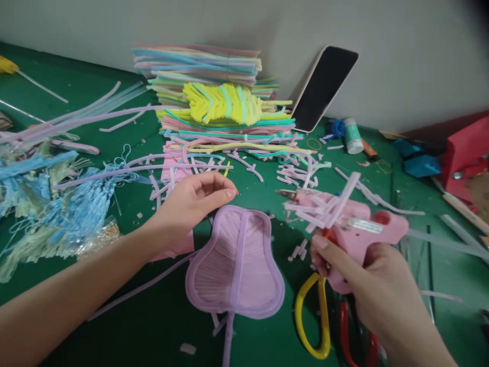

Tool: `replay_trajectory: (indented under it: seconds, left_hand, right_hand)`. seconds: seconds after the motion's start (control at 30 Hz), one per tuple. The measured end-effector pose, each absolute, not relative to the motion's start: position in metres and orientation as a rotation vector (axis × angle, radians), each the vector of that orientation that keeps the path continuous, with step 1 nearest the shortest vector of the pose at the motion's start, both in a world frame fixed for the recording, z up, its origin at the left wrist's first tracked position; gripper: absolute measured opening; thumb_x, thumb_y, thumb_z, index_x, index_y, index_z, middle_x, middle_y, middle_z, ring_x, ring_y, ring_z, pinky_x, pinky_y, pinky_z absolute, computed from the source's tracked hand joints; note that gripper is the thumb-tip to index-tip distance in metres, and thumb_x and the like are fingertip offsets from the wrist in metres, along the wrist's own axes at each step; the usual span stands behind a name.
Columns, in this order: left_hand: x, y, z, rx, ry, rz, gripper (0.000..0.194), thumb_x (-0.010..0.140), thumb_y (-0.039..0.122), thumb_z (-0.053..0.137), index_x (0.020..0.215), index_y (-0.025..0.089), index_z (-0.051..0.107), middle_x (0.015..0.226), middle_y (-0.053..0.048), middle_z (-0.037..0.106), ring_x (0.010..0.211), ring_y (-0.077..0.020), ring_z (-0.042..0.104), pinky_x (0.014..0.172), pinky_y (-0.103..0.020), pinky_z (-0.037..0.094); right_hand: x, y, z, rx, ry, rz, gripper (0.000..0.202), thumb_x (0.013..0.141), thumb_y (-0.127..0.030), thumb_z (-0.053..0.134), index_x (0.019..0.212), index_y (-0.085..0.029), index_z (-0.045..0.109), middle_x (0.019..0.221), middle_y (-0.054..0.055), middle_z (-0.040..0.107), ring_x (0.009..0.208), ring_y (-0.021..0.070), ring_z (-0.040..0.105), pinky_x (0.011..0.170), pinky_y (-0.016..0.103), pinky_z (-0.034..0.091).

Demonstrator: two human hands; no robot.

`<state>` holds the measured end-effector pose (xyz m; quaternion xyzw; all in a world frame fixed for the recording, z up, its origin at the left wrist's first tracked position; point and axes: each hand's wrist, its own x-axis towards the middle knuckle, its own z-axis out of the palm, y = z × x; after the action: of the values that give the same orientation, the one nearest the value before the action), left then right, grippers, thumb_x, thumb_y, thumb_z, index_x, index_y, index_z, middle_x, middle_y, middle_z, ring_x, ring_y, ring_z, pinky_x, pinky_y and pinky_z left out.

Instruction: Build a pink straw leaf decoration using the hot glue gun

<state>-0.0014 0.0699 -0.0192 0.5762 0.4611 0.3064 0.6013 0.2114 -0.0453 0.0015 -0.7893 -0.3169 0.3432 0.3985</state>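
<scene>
My right hand (367, 275) grips a pink hot glue gun (376, 232), its metal nozzle pointing left. Short lilac pipe cleaner pieces (328, 209) overlap its barrel; I cannot tell whether they are stuck to it. My left hand (202, 196) has curled fingers, thumb and fingertip pinched together; anything between them is too small to make out. Just below it lies a lilac leaf-like panel (252, 265) of pipe cleaners, with a raised outline, a central rib and a stem (228, 339). Scissors with one yellow handle (300, 316) and one red handle (346, 331) lie beneath my right hand.
Bundled pipe cleaners (206, 63) and a yellow pipe cleaner bundle (225, 104) lie at the back. A phone (326, 86) leans on the wall. Blue tassels (80, 204) spread at left. A glue stick (353, 136) stands right of the phone. Lilac offcuts (294, 176) scatter over the green table.
</scene>
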Motion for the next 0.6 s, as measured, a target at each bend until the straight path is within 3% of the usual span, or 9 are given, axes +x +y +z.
replay_trajectory:
  seconds: [0.1, 0.2, 0.3, 0.4, 0.47, 0.6]
  left_hand:
    - [-0.003, 0.069, -0.022, 1.228, 1.004, 0.72, 0.011, 0.083, 0.029, 0.062, 0.078, 0.019, 0.063, 0.068, 0.003, 0.058, 0.063, -0.0108, 0.052, 0.059, -0.024, 0.044]
    - [-0.002, 0.067, -0.02, 1.05, 0.933, 0.704, 0.012, 0.083, 0.029, 0.064, 0.078, 0.019, 0.065, 0.066, 0.002, 0.056, 0.06, -0.0093, 0.051, 0.057, -0.022, 0.044]
    - [0.002, 0.062, -0.015, 0.869, 0.861, 0.673, 0.012, 0.082, 0.028, 0.067, 0.076, 0.018, 0.067, 0.067, 0.001, 0.057, 0.061, -0.0078, 0.052, 0.056, -0.019, 0.045]
    - [0.008, 0.051, -0.01, 0.815, 0.807, 0.64, 0.01, 0.079, 0.027, 0.07, 0.074, 0.018, 0.069, 0.068, 0.001, 0.061, 0.061, -0.0081, 0.054, 0.055, -0.019, 0.046]
    - [0.012, 0.042, -0.008, 0.93, 0.826, 0.672, 0.009, 0.081, 0.028, 0.07, 0.077, 0.02, 0.071, 0.072, 0.0, 0.064, 0.063, -0.01, 0.056, 0.057, -0.022, 0.048]
    - [0.013, 0.022, -0.004, 1.547, 0.932, 0.929, 0.01, 0.083, 0.019, 0.068, 0.086, 0.027, 0.072, 0.08, 0.001, 0.067, 0.074, -0.0132, 0.06, 0.065, -0.026, 0.05]
  right_hand:
    - [0.212, -0.048, -0.001, -2.141, -0.793, 0.924, 0.044, 0.065, -0.052, 0.076, 0.046, -0.017, 0.057, 0.048, 0.002, 0.056, 0.041, 0.0093, 0.045, 0.036, 0.021, 0.033]
    - [0.215, -0.048, -0.004, -1.957, -0.775, 0.98, 0.039, 0.064, -0.052, 0.078, 0.053, -0.017, 0.062, 0.052, 0.003, 0.059, 0.045, 0.0116, 0.05, 0.037, 0.021, 0.038]
    - [0.212, -0.046, -0.004, -1.758, -0.68, 1.012, 0.03, 0.065, -0.047, 0.08, 0.072, -0.018, 0.071, 0.064, 0.005, 0.068, 0.054, 0.0148, 0.059, 0.042, 0.022, 0.046]
    - [0.199, -0.044, -0.002, -1.668, -0.527, 0.989, 0.027, 0.063, -0.042, 0.083, 0.076, -0.02, 0.073, 0.069, 0.005, 0.07, 0.054, 0.0138, 0.061, 0.039, 0.02, 0.045]
    - [0.188, -0.042, 0.0, -1.618, -0.429, 0.979, 0.026, 0.06, -0.039, 0.085, 0.071, -0.02, 0.073, 0.067, 0.004, 0.07, 0.052, 0.0123, 0.06, 0.037, 0.018, 0.043]
    - [0.169, -0.043, 0.0, -1.447, -0.28, 1.117, 0.024, 0.057, -0.032, 0.087, 0.07, -0.019, 0.071, 0.066, 0.001, 0.068, 0.057, 0.0114, 0.062, 0.052, 0.019, 0.053]
